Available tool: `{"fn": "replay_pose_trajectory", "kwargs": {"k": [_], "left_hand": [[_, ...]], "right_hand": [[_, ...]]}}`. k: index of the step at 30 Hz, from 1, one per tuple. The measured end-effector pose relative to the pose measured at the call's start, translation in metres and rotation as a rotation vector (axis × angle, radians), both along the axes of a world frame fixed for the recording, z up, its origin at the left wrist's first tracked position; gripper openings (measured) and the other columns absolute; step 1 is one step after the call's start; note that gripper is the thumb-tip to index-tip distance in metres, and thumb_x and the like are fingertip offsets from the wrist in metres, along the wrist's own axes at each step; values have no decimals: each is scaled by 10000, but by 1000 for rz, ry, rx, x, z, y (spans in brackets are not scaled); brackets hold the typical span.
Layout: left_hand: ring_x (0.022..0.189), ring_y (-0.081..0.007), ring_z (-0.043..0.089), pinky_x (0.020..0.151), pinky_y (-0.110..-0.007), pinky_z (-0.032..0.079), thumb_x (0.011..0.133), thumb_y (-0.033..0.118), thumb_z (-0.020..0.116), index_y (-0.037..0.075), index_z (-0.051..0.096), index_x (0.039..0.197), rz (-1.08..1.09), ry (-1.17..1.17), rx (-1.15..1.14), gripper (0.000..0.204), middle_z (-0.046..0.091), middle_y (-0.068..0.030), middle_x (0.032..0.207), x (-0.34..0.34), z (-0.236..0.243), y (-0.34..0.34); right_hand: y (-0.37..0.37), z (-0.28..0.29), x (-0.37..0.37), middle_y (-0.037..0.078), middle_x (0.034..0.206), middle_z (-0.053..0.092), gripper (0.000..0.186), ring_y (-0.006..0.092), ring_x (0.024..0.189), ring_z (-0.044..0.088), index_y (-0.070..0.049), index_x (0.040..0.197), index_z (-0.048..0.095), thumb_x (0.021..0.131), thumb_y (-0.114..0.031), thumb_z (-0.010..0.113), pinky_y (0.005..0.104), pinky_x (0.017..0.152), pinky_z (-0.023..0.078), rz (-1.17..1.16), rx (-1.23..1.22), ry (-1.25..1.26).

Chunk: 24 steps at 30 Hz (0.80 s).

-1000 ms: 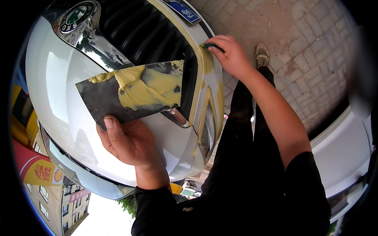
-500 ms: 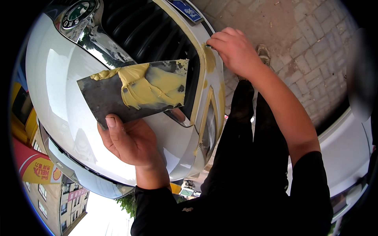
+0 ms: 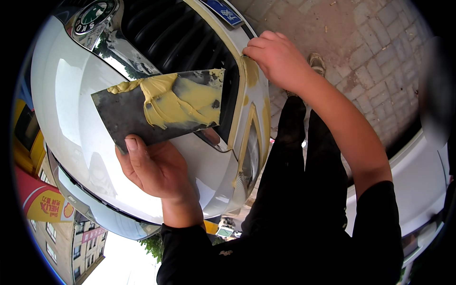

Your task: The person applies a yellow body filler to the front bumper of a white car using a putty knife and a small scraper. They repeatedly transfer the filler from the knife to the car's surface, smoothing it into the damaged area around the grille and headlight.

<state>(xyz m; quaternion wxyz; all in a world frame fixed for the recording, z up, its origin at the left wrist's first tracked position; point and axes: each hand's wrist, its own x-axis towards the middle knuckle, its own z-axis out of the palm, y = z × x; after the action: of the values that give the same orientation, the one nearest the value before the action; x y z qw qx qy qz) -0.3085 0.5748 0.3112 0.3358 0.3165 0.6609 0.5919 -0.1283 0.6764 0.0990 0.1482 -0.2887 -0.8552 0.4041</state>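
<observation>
My left hand (image 3: 154,166) grips the lower left corner of a dark flat putty board (image 3: 118,114), thumb on top. Yellow body filler (image 3: 164,102) is smeared over the board, with a thick ridge along its far edge. The board is held above the white car's hood (image 3: 76,95). My right hand (image 3: 275,57) is closed at the front bumper (image 3: 248,99), beside the grille's edge. A thin dark edge shows under its fingertips; the rest of what it pinches is hidden. Yellow filler patches (image 3: 251,73) lie on the bumper just below those fingers.
The black grille (image 3: 166,35) and a blue plate (image 3: 223,12) are at the far side. Yellowish edging surrounds the headlight (image 3: 251,152). Paving bricks (image 3: 375,85) cover the ground at right. Another white car (image 3: 418,190) stands behind my right arm.
My right hand has shifted slightly left along the bumper, toward the grille's edge. The left hand and the putty board have drifted a little left and up.
</observation>
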Motion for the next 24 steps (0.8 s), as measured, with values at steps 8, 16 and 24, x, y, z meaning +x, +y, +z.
{"fn": "replay_pose_trajectory", "kwargs": {"k": [8,16,24], "left_hand": [[1154,-212,558,1035,-393,401,1006,165,400,-42,518,1235,-32,-16,3,331,595,-153,1220,-1,0,-1],[1151,-210,562,1036,-388,403,1006,166,400,-40,519,1244,-20,-1,10,336,599,-154,1223,0,0,0],[1120,-229,566,1019,-370,396,1006,134,419,-72,498,1255,-12,-22,33,333,594,-176,1215,1,0,2]], "right_hand": [[-11,10,6,9,959,613,270,216,944,524,-77,971,672,733,10,578,344,876,418,51,-89,11],[-20,20,7,19,970,632,243,240,941,543,-67,984,669,759,-7,598,366,860,437,55,-91,-14],[-17,17,3,26,926,619,238,244,922,538,-68,960,672,742,-3,601,361,856,435,38,-111,13]]}}
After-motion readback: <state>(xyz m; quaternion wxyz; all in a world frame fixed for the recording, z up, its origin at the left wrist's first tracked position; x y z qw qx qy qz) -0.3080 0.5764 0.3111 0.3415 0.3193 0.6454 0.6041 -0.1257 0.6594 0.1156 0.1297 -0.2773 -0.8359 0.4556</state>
